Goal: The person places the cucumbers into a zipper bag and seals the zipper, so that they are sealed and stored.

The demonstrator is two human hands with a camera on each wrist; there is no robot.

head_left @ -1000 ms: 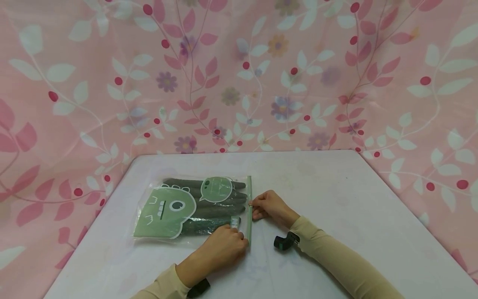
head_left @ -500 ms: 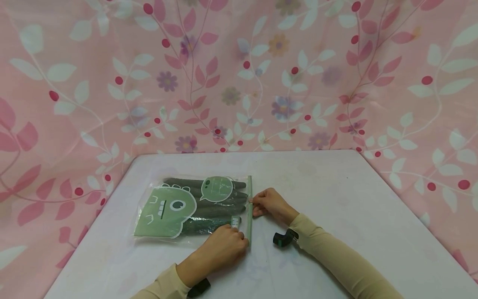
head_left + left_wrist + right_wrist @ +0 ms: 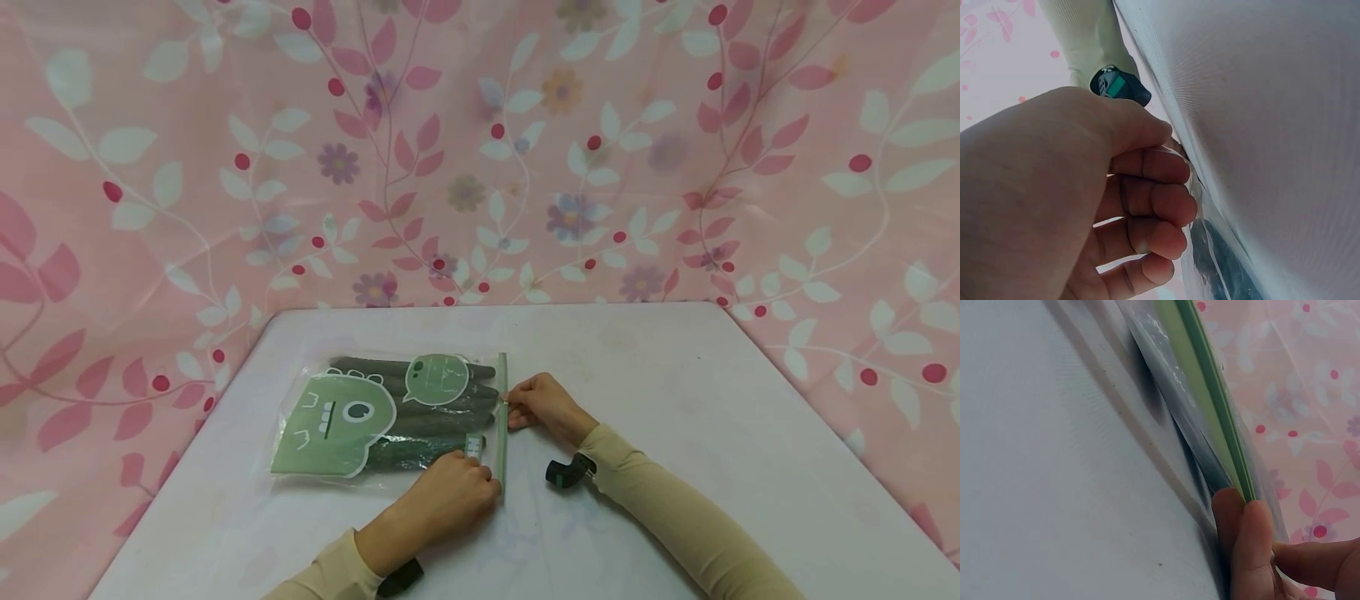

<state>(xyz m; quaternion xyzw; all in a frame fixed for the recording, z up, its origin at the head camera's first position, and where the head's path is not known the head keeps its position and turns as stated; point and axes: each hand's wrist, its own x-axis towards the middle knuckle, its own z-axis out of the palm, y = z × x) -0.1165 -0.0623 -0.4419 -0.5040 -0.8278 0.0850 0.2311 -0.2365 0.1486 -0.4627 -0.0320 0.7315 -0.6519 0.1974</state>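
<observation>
A clear zip bag (image 3: 322, 450) printed with a green one-eyed monster lies flat on the white table (image 3: 637, 358), its green zip strip (image 3: 502, 458) facing right. Through the plastic show several long dark shapes (image 3: 442, 418). My left hand (image 3: 453, 492) pinches the near end of that strip; in the left wrist view its thumb and forefinger meet on clear plastic (image 3: 1194, 250). Farther up the strip, my right hand (image 3: 547, 404) pinches the zip between thumb and fingers, as the green zip track (image 3: 1210, 394) in the right wrist view shows.
A pink floral cloth (image 3: 465, 167) hangs behind the table and along both sides. Each wrist carries a small black camera, such as the one on the right wrist (image 3: 566, 473). The table's far edge (image 3: 600, 305) lies beyond the bag.
My right hand has slid a short way along the zip strip, toward the far end of the bag. My left hand and the bag have stayed in place.
</observation>
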